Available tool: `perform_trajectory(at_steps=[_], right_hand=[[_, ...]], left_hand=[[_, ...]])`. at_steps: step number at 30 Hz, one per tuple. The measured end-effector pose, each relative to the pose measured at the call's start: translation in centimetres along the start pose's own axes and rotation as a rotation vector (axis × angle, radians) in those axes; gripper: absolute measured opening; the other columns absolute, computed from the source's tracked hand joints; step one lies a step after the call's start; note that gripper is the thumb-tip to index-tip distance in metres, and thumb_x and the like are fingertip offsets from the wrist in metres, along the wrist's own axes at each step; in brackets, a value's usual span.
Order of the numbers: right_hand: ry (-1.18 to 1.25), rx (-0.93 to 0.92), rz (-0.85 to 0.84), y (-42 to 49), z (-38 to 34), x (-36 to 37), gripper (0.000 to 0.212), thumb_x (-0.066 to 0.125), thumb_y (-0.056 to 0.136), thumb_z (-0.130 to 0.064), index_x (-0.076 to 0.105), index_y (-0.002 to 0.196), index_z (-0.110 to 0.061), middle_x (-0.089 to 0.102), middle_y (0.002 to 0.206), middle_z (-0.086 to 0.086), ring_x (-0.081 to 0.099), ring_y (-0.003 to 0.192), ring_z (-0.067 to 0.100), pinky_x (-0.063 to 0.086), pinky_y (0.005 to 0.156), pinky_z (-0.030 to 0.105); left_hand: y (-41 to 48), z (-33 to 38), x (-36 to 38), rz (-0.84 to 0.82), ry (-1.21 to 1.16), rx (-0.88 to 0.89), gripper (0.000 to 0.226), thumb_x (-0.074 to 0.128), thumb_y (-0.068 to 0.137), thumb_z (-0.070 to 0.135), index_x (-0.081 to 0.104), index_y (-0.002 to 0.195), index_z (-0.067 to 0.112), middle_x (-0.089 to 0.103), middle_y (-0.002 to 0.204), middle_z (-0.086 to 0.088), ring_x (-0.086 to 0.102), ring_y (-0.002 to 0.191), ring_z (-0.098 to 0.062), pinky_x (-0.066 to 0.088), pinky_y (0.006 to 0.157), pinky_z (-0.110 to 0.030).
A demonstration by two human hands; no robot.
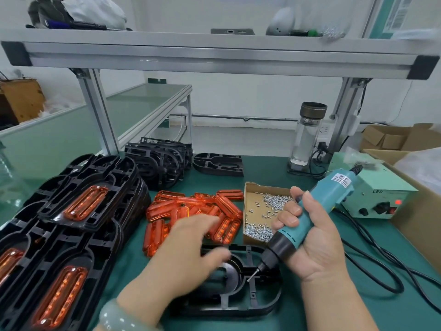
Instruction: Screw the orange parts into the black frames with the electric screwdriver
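Screwdriver: the teal electric screwdriver is lying slantwise in the grip, its long axis running from upper right to lower left. The black nose and thin metal bit are pointing down and left, and the cabled end is pointing up and away.
Bit tip: it is hanging over the inner ribs of the black frame; I cannot tell whether it is touching.
Right hand: the right hand is wrapping its fingers and thumb round the smooth teal barrel, just above the black collar.
Left hand: the left hand is blurring, with its fingers stretching out loosely over the frame's far edge toward the orange parts. I am seeing nothing held in it.
Frame: matte black ribbed plastic, it is lying flat on the green mat right in front of the person, with its rounded end facing right.
Orange parts: glossy, translucent, elongated pieces are lying jumbled in a heap just behind the frame.
Screws: small shiny screws are lying loose in a shallow cardboard box beside the heap.
Finished pieces: stacked frames with orange inserts are sitting at the left.
Power box: a pale green metal box is glowing red at its switch, at the right.
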State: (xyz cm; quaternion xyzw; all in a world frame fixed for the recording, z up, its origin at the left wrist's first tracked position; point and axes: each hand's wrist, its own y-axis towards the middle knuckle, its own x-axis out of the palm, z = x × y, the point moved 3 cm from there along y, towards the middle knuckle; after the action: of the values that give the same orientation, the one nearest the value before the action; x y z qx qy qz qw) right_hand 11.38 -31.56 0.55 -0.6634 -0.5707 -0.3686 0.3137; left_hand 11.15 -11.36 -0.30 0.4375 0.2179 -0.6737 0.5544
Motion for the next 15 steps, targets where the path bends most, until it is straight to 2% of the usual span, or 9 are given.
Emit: perform_trajectory(at_steps=[2, 3, 6, 9, 12, 15], right_hand=[[-0.009, 0.001, -0.002, 0.0, 0.1, 0.1, 0.019, 0.060, 0.079, -0.026, 0.058, 0.095, -0.017, 0.044, 0.059, -0.006, 0.042, 0.041, 0.005, 0.044, 0.045, 0.021], [-0.013, 0.001, -0.003, 0.1, 0.1, 0.1, 0.019, 0.060, 0.079, -0.026, 0.058, 0.095, -0.017, 0.044, 0.059, -0.006, 0.042, 0.041, 0.005, 0.044, 0.045, 0.020], [-0.020, -0.004, -0.003, 0.1, 0.2, 0.2, 0.018, 0.060, 0.079, -0.026, 0.058, 0.095, -0.016, 0.044, 0.059, -0.006, 0.042, 0.042, 0.005, 0.044, 0.044, 0.021], [-0.029, 0.000, -0.001, 0.1, 0.3, 0.1, 0.018, 0.060, 0.080, -0.026, 0.058, 0.095, -0.017, 0.044, 0.059, -0.006, 0.042, 0.042, 0.005, 0.044, 0.045, 0.021], [-0.039, 0.010, 0.004, 0.1, 0.5, 0.2, 0.019, 0.060, 0.080, -0.026, 0.057, 0.096, -0.017, 0.044, 0.059, -0.006, 0.042, 0.042, 0.005, 0.044, 0.045, 0.020], [-0.040, 0.014, 0.007, 0.0, 0.6, 0.1, 0.019, 0.060, 0.079, -0.025, 0.057, 0.095, -0.017, 0.044, 0.059, -0.006, 0.043, 0.042, 0.005, 0.044, 0.045, 0.020]], left_hand=[[1.1, -1.4, -1.0, 0.246, 0.098, -0.165, 0.058, 0.064, 0.083, 0.042, 0.047, 0.136, 0.027, 0.051, 0.135, 0.003, 0.042, 0.124, -0.018, 0.031, 0.106, -0.030], [1.5, -2.1, -1.2, 0.302, 0.147, -0.271, 0.056, 0.064, 0.083, 0.040, 0.047, 0.135, 0.025, 0.052, 0.131, -0.003, 0.043, 0.120, -0.024, 0.033, 0.103, -0.033], [1.9, -3.8, -0.9, 0.279, 0.212, -0.494, 0.070, 0.065, 0.079, 0.050, 0.038, 0.139, 0.026, 0.047, 0.131, -0.005, 0.038, 0.119, -0.028, 0.036, 0.099, -0.040], [2.0, -4.5, -0.3, 0.285, 0.276, -0.528, 0.078, 0.065, 0.072, 0.059, 0.038, 0.138, 0.027, 0.049, 0.128, -0.003, 0.040, 0.117, -0.028, 0.036, 0.097, -0.041], [1.8, -4.5, -0.1, 0.334, 0.313, -0.504, 0.076, 0.065, 0.072, 0.058, 0.040, 0.137, 0.028, 0.054, 0.124, -0.003, 0.044, 0.114, -0.028, 0.036, 0.096, -0.042], [1.4, -4.3, -0.2, 0.379, 0.243, -0.499, 0.075, 0.067, 0.072, 0.053, 0.040, 0.137, 0.026, 0.056, 0.120, -0.004, 0.045, 0.112, -0.029, 0.035, 0.096, -0.043]])
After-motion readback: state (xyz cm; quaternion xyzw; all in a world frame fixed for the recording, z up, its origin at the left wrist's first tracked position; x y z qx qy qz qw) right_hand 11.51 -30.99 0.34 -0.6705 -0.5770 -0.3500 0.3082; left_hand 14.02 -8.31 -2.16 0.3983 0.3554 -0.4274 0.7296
